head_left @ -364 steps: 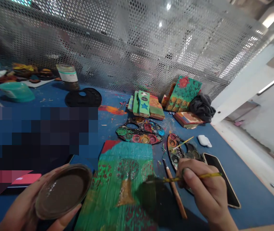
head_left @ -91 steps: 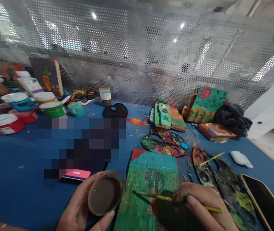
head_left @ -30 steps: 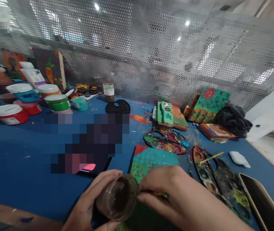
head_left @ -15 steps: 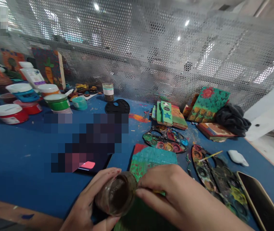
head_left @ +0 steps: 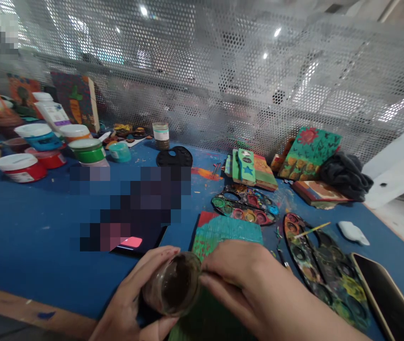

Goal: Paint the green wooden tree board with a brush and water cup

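Observation:
My left hand point(head_left: 141, 293) is wrapped around a small glass jar point(head_left: 154, 296) of murky brown water, tilted so that its mouth faces me. Against the jar's right rim, the fingertips of my right hand point(head_left: 239, 279) are pinched on what looks like a thin paintbrush, almost wholly hidden by the hand. Beneath both hands lies a painted board point(head_left: 228, 229), turquoise and red at its far end and green nearer me. My right hand and forearm cover part of it.
Paint palettes point(head_left: 246, 215) point(head_left: 324, 265) lie beyond and right of the board, near a phone point(head_left: 382, 293) and a white object point(head_left: 353, 233). A dark tablet-like device point(head_left: 152, 239) lies left. Paint tubs point(head_left: 88, 152) stand back left. Behind the blue table rises a perforated metal screen point(head_left: 202, 94).
The view has shifted slightly. My right hand has moved a little at the jar's rim, fingers still pinched. The left hand keeps its hold on the jar.

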A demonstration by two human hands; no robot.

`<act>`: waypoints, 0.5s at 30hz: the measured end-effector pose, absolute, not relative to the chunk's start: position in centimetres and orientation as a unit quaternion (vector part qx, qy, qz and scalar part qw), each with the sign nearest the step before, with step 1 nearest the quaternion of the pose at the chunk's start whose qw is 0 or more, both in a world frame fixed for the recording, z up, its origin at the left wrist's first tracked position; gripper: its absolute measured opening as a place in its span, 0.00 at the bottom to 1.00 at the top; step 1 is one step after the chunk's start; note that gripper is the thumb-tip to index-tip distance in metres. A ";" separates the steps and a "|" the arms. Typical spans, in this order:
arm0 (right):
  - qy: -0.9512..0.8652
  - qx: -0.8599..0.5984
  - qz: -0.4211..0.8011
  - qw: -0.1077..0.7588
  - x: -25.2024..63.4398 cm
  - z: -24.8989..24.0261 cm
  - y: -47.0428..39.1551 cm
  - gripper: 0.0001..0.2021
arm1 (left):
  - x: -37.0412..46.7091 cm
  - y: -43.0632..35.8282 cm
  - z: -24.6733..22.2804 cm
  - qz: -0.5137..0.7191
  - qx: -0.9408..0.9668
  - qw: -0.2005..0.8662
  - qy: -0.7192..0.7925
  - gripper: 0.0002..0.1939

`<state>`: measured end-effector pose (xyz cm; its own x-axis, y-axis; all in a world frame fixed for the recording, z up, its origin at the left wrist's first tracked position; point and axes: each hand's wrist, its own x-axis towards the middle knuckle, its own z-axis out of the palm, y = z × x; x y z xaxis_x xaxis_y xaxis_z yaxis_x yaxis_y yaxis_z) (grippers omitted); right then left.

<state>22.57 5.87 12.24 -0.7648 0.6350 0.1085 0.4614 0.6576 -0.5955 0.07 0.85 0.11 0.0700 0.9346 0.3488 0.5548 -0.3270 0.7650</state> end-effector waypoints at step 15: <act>-0.905 -0.274 0.258 0.200 22.5 11.2 5.8 0.11 | 0.1 0.9 0.3 0.411 0.696 0.248 0.534 0.33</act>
<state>22.52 5.78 11.24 -0.7700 0.5985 0.2211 0.3922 0.7173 -0.5759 0.13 0.94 0.32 0.0908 0.9473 0.3071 0.5396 -0.3060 0.7844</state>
